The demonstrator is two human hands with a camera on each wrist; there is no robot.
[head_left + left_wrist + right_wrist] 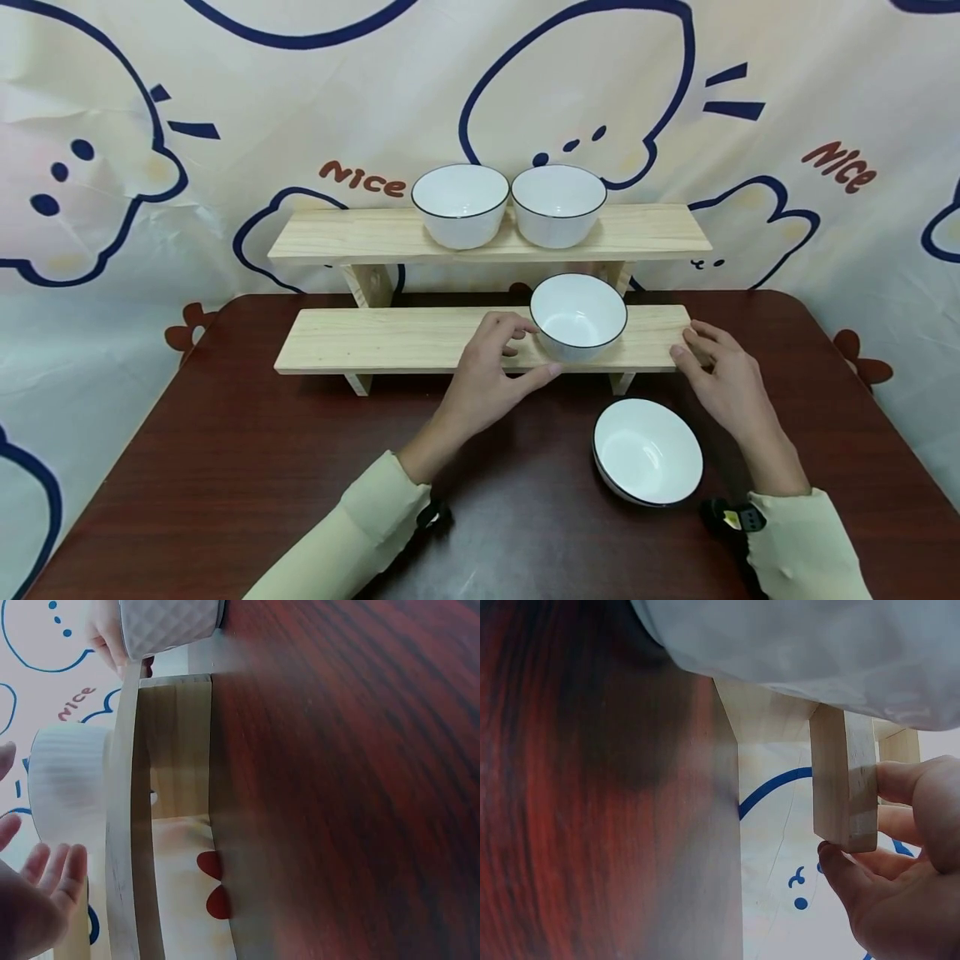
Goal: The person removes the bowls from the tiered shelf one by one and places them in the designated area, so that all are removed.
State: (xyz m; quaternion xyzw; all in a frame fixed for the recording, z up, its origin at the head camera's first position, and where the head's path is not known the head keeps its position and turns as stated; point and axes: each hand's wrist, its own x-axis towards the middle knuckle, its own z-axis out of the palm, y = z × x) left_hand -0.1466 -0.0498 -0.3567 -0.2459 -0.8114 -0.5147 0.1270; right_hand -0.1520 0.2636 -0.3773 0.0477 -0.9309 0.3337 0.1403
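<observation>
My left hand (486, 377) is just left of a white dark-rimmed bowl (581, 321) on the lower shelf board (390, 342). Its thumb and fingers are spread apart, fingertips close by the bowl's side; in the left wrist view a gap shows between the fingers and the bowl (67, 784). At the board's right end, my right hand (723, 379) grips the corner. The right wrist view shows fingers (896, 780) over the board's top and another finger at its end face (844, 844).
Two more white bowls stand side by side on the upper board (337, 233), the left one (461, 208) touching or nearly touching the right one (558, 208). Nearer me, another white bowl (648, 454) sits on the dark table (187, 467). A printed cloth (300, 100) hangs behind.
</observation>
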